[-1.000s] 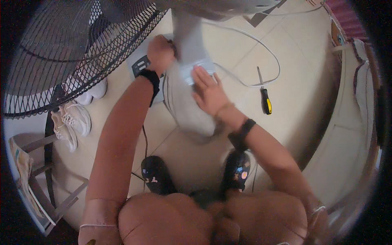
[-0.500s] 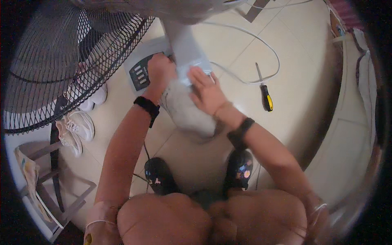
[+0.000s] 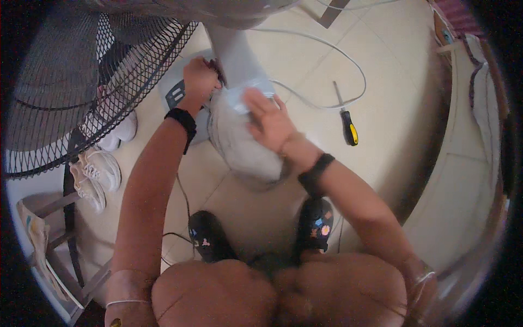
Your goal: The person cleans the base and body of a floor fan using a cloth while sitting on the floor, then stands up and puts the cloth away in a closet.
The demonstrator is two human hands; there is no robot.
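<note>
A grey fan post (image 3: 231, 57) rises from the fan's pale blue-grey base (image 3: 169, 87), which has a dark button panel (image 3: 175, 95). My left hand (image 3: 200, 82) is closed over the panel's far side, beside the post; what its fingers hold is hidden. A greyish-white cloth (image 3: 239, 141) bunches between my hands, in front of the post. With fingers stretched out, my right hand (image 3: 269, 120) lies along the cloth's right side and the foot of the post, slightly blurred.
The black fan grille (image 3: 109, 98) fills the upper left. A yellow-and-black screwdriver (image 3: 350, 125) lies on the tiles by a looped white cord (image 3: 362, 71). White shoes (image 3: 101, 171) and a folding stool (image 3: 57, 248) are at the left. My dark clogs (image 3: 210, 234) are below.
My left hand has shifted slightly up and left, covering more of the button panel. The right hand keeps its place by the cloth. The whole view has drifted a little.
</note>
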